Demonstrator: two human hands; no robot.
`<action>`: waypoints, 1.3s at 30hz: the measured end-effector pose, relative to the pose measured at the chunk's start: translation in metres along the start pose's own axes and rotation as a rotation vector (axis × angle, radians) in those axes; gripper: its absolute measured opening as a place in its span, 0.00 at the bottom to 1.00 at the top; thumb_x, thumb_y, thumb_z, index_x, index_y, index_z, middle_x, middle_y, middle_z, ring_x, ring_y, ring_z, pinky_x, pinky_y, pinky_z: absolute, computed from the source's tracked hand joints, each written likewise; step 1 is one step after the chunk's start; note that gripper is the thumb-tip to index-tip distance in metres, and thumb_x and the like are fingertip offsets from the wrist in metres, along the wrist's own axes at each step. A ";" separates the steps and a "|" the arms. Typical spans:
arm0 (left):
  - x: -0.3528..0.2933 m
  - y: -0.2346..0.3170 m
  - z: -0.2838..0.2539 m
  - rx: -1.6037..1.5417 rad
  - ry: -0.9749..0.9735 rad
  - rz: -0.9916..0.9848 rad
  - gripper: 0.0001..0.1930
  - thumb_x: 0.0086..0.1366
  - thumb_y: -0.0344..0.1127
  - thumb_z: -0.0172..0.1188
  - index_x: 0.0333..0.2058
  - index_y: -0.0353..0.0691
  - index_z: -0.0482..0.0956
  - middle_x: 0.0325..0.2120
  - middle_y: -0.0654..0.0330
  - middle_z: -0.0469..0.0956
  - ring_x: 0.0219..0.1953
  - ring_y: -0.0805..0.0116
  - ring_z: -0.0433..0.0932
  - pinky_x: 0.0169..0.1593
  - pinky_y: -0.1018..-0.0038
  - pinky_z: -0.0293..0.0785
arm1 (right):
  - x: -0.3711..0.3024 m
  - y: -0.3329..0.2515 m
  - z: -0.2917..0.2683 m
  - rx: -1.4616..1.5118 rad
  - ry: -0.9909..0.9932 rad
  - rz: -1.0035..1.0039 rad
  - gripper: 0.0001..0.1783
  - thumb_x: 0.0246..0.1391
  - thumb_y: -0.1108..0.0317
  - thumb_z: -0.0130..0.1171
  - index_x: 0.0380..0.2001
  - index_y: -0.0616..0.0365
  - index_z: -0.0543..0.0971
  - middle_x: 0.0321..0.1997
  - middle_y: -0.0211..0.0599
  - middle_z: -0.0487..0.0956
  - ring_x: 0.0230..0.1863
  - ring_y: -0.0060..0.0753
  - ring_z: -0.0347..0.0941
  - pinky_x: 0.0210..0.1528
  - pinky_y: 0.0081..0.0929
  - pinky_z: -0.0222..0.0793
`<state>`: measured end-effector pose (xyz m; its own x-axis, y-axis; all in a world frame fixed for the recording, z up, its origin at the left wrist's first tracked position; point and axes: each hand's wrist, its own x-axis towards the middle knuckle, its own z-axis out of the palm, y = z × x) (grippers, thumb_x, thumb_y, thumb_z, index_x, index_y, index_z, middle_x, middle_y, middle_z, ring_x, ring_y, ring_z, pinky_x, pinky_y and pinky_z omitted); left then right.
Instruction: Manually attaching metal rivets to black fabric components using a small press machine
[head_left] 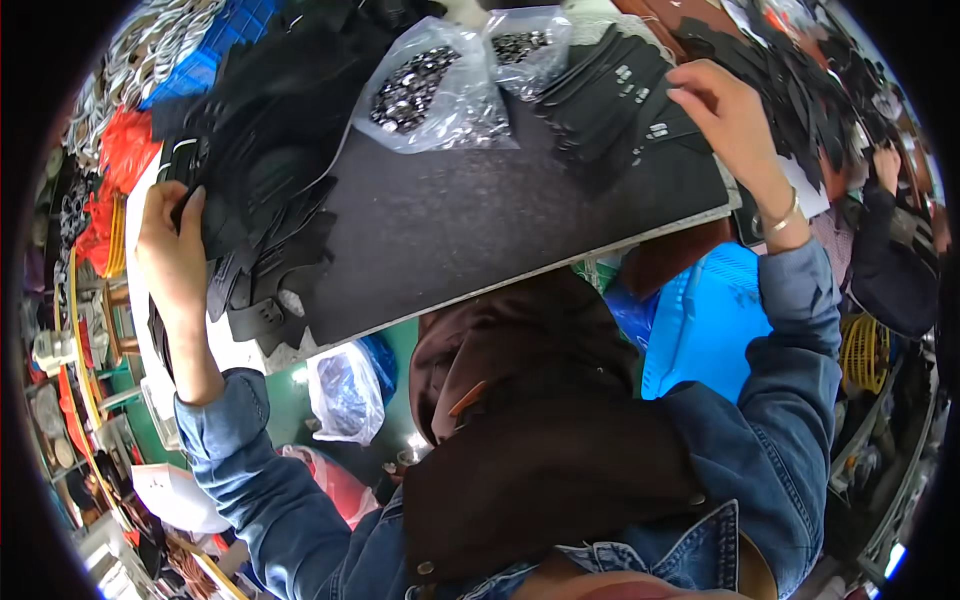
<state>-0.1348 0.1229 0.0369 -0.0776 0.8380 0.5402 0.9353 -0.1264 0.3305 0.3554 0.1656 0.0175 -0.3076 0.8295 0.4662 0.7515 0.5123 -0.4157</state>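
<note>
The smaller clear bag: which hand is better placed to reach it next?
Probably the right hand: it is at the black strips beside the smaller clear bag; the left hand is farther, by the dark pile.

Black pieces (pixel 265 110) heaped by the left hand (pixel 172 245) blur together; whether it pinches one is unclear. Metal bits (pixel 412 88) bagged between it and the right hand (pixel 732 122) are too small to identify. Beyond the latter, a co-worker (pixel 893 262) is cut off by the view's rim.

On the surface (pixel 430 230), bags (pixel 480 88) lie far back, between a left-hand heap (pixel 270 125) and right-hand straps (pixel 600 115) (a basket (pixel 700 325) below).
</note>
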 end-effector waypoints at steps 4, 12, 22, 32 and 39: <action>0.002 -0.023 0.015 0.116 0.081 0.210 0.06 0.58 0.29 0.59 0.30 0.34 0.72 0.22 0.55 0.74 0.24 0.68 0.72 0.32 0.75 0.69 | -0.012 0.021 0.003 -0.234 -0.083 -0.310 0.12 0.42 0.74 0.59 0.34 0.58 0.74 0.36 0.35 0.74 0.36 0.41 0.72 0.38 0.31 0.69; -0.057 0.066 -0.032 -1.076 -0.128 -0.112 0.04 0.66 0.29 0.48 0.39 0.40 0.65 0.27 0.63 0.70 0.25 0.77 0.70 0.25 0.78 0.73 | -0.015 0.013 0.029 -0.492 -0.145 -0.583 0.12 0.41 0.74 0.51 0.33 0.57 0.74 0.37 0.32 0.72 0.42 0.33 0.68 0.45 0.26 0.63; -0.148 0.108 0.036 -0.177 -0.382 -0.361 0.19 0.48 0.29 0.67 0.39 0.38 0.70 0.34 0.53 0.74 0.35 0.58 0.76 0.35 0.72 0.71 | -0.029 -0.039 0.013 -0.316 0.293 -0.755 0.10 0.30 0.75 0.62 0.22 0.58 0.74 0.32 0.33 0.76 0.36 0.38 0.72 0.35 0.30 0.68; -0.175 0.077 0.040 -0.371 -0.131 0.258 0.30 0.39 0.13 0.58 0.46 0.35 0.67 0.44 0.49 0.73 0.44 0.49 0.73 0.48 0.63 0.69 | 0.001 -0.127 0.084 0.341 -0.606 -0.578 0.12 0.37 0.77 0.56 0.30 0.61 0.76 0.30 0.41 0.74 0.33 0.46 0.71 0.36 0.35 0.67; -0.173 0.075 0.041 -0.122 -0.186 0.376 0.26 0.35 0.25 0.59 0.40 0.42 0.78 0.42 0.59 0.72 0.44 0.57 0.70 0.44 0.64 0.66 | 0.049 -0.124 0.104 -0.064 -0.288 -0.491 0.08 0.46 0.69 0.57 0.31 0.60 0.76 0.30 0.41 0.75 0.35 0.46 0.72 0.38 0.37 0.68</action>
<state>-0.0371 -0.0097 -0.0635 0.3345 0.8017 0.4954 0.8383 -0.4933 0.2322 0.1868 0.1658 0.0104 -0.7694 0.5294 0.3575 0.5116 0.8458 -0.1515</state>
